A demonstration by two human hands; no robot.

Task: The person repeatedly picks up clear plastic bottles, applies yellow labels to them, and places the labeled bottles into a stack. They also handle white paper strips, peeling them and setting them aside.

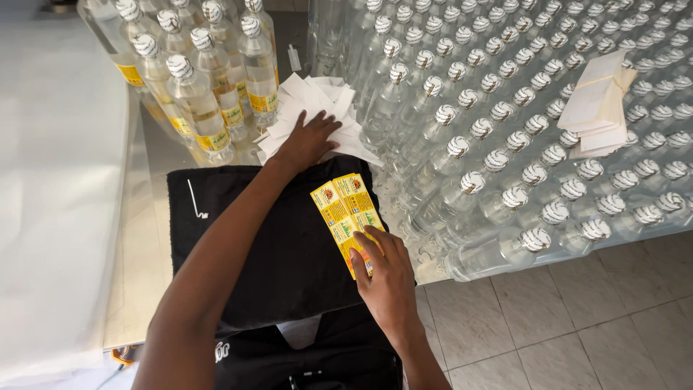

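My left hand (307, 139) lies flat, fingers spread, on a loose heap of white paper backings (317, 108) at the far edge of a black cloth (274, 238). My right hand (386, 278) pinches the near end of a sheet of yellow labels (345, 209), which lies on the cloth. Just beyond the left hand stand several labelled clear bottles (198, 101) with striped caps.
A dense block of unlabelled clear bottles (520, 108) with striped caps fills the metal table to the right. A banded stack of white label sheets (599, 105) rests on top of them. White sheeting (50, 180) covers the left side. Tiled floor (563, 318) shows at the lower right.
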